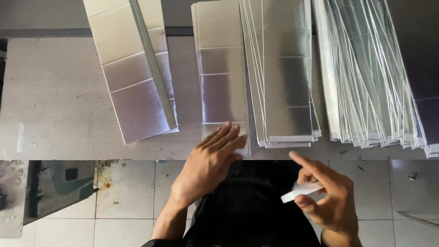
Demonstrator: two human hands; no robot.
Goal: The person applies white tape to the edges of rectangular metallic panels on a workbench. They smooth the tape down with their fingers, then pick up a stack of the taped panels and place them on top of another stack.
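The left hand (pixel 208 162) lies palm down with its fingers (pixel 227 136) stretched out flat and close together, clamped on nothing; the fingertips rest on the near end of a narrow stack of silver foil-faced card strips (pixel 222 77) that runs away from them across the pale grey worktop (pixel 55 100). The strips are creased crosswise into panels, and the near end of the stack sits right at the worktop's front edge, under the fingertips.

The right hand (pixel 327 196) hovers off the worktop, nearer the body, above the tiled floor (pixel 128 187). Its thumb and bent fingers pinch a small white strip of paper or tape (pixel 302 191), while the index finger (pixel 307 163) sticks out straight, pointing up and to the left towards the stacks.

Just to the right of the left fingertips lies a wider stack of the same silver strips (pixel 283 73), its near end fanned a little. Farther right, beyond the right index finger, a large fanned pile of silver strips (pixel 366 77) spreads to the frame's edge. Well to the left of the left fingers, a tilted silver panelled sheet (pixel 132 77) lies on the worktop with a thin folded silver strip (pixel 153 64) resting along it. A dark garment (pixel 251 206) fills the space between the two forearms.
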